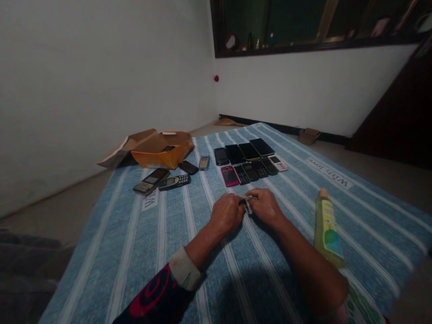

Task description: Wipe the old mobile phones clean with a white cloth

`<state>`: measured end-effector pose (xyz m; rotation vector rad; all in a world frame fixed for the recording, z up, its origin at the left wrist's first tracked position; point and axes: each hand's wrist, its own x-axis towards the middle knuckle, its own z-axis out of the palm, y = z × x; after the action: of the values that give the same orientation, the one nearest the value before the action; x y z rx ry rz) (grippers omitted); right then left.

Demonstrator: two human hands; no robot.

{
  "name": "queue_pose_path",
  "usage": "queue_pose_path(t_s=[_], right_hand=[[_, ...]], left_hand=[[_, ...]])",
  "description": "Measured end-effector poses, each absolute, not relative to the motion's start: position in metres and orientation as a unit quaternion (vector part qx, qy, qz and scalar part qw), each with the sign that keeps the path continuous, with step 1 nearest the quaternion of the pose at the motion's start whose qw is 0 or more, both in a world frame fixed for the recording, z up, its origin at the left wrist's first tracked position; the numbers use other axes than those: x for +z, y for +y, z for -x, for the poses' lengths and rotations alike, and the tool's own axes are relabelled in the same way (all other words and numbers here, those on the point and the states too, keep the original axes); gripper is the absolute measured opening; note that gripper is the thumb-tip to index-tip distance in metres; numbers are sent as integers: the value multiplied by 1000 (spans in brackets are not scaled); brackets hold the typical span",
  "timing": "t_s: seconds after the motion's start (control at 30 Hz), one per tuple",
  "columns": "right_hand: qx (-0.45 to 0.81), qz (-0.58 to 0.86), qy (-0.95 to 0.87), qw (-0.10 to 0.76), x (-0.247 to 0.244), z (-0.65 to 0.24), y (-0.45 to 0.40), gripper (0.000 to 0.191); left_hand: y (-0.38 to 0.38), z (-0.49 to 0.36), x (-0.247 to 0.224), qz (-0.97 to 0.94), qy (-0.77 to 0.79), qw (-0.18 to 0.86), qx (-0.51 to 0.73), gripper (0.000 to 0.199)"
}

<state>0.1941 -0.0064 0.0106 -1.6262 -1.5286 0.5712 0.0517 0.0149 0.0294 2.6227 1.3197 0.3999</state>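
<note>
My left hand and my right hand meet over the middle of the bed-like striped surface, both closed. Between them is a small black and whitish thing, mostly hidden by my fingers; I cannot tell its kind. Just beyond my hands lie two rows of mobile phones. The near row has a pink phone at its left end, several dark keypad phones, and a white phone at its right end. Several black touchscreen phones make up the far row.
An open orange cardboard box stands at the back left. Near it lie a silver phone, a small black phone, a keypad phone and a larger phone. A yellow-green bottle lies right on the blue striped cloth.
</note>
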Motion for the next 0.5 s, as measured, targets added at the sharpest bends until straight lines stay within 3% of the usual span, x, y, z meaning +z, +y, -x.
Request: queue_pose_path(t_s=[0.2,0.33,0.5], right_hand=[[89,562,-675,470,23,-187,-19,28],[8,539,-719,439,26,-180,-26,26],[8,556,-730,397,17,-179,-24,26]], left_hand=[[12,-38,25,-861,387,141,299,13],[5,-29,19,-830,357,197,380,14],[-3,-22,15,-812,343,219,418,16]])
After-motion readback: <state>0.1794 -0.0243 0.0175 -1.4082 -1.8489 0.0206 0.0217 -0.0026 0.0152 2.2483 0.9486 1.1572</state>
